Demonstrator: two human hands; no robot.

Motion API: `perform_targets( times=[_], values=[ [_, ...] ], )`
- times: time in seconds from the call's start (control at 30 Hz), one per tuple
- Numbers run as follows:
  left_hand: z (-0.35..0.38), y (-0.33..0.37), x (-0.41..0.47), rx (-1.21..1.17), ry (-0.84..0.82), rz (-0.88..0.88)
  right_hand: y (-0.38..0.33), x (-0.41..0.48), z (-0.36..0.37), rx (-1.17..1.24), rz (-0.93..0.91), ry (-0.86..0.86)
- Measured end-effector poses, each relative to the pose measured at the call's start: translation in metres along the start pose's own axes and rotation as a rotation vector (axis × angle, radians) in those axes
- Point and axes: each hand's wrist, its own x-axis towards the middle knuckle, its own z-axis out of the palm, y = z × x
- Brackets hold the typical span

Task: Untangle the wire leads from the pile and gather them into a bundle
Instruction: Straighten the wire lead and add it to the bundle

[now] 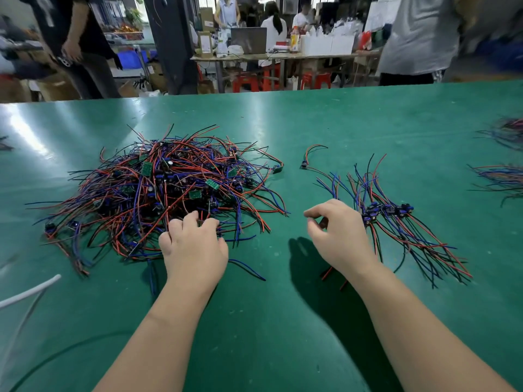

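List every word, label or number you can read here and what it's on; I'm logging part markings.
No text here can be read.
Green boards in the pile: any markings are too small to read.
Bottle label on the far table: blurred.
Carton label beside it: blurred.

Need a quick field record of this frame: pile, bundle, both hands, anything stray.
surface: green table
tangled pile: left of centre; red, blue and black leads with small green boards
sorted bundle: right; leads roughly parallel, blue components grouped
stray lead: alone between pile and bundle
left hand: grips wires at the pile's near edge
right hand: fingers curled beside the bundle; unclear whether it holds a lead
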Motion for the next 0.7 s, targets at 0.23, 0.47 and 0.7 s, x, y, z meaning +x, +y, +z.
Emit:
perform_targets(
  times=[0.23, 0.47, 0.7],
  values=[
    [0.003, 0.001, 0.004, 0.018, -0.041, -0.008, -0.005, -0.002, 0.002, 0.033, -0.01, -0.004],
    [0.012, 0.005, 0.008, -0.094, -0.1, -0.06, -0.011, -0.004, 0.001, 0.055, -0.024, -0.027],
    [-0.007, 0.011, 0.0, -0.468, 0.24, 0.008, -0.014, -0.006, -0.002, 0.131, 0.008, -0.017]
  ],
)
